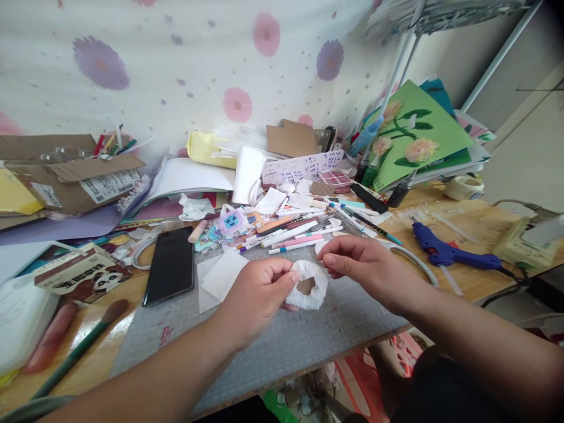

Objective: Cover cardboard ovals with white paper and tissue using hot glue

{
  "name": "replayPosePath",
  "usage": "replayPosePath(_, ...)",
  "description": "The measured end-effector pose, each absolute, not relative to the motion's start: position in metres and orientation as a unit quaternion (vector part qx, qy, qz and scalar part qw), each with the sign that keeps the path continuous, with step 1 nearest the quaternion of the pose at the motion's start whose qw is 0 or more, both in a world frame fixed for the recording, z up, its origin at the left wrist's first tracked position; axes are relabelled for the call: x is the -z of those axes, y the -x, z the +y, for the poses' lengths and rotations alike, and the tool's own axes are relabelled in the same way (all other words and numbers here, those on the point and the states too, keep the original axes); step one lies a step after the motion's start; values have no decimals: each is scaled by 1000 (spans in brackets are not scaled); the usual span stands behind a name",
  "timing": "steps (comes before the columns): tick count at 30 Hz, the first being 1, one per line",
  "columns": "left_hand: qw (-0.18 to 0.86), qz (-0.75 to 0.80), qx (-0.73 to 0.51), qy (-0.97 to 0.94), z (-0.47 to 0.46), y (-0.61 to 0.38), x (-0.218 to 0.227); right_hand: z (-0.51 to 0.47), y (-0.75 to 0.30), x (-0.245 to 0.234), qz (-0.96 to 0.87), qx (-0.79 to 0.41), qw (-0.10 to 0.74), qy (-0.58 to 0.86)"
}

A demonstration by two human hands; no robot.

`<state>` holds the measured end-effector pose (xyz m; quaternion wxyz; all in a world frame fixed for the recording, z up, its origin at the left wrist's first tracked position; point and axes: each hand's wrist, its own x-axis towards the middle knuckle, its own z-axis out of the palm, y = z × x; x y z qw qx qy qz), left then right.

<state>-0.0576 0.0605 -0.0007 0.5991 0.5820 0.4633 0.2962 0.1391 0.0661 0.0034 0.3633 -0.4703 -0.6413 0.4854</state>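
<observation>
Between the two hands, over the grey cutting mat (273, 346), a ruffled white paper ring (311, 285) with a hole in its middle is held. Fingers of the left hand (259, 296) pinch its left edge; the right hand (368, 267) nips its upper right rim with thumb and forefinger pressed together. Beyond the fingertips lie scattered marker pens (293, 235); a black phone (171, 264) rests left, a blue glue gun (445, 251) right.
</observation>
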Motion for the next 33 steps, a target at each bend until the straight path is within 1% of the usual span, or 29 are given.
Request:
replayPosePath(6, 595, 463, -296, -587, 58, 56, 1, 59, -126, -4, -720, -337, 326, 512)
replayPosePath(10, 586, 468, -286, -596, 58, 55, 1, 59, -121, -1, -722, -318, 341, 512)
replayPosePath(12, 585, 473, -282, -596, 59, 56, 1, 60, -123, -1, -712, -344, 343, 507)
replayPosePath(14, 589, 474, -286, -589, 61, 57, 0, 62, -128, -2, -680, -412, 351, 494)
replayPosePath(17, 619, 462, -306, -556, 62, 58, 0, 65, -138, -1, -589, -503, 403, 486)
replayPosePath(20, 663, 449, -330, -501, 63, 58, 1, 68, -149, 3, -550, -503, 434, 506)
replayPosePath(23, 693, 438, -347, -455, 63, 57, 2, 68, -157, 4, -556, -498, 417, 518)
replayPosePath(28, 722, 425, -361, -409, 63, 57, 3, 58, -155, 0, -598, -521, 351, 498)
replayPosePath(33, 723, 413, -345, -434, 61, 56, 5, 54, -143, -1, -567, -586, 363, 452)
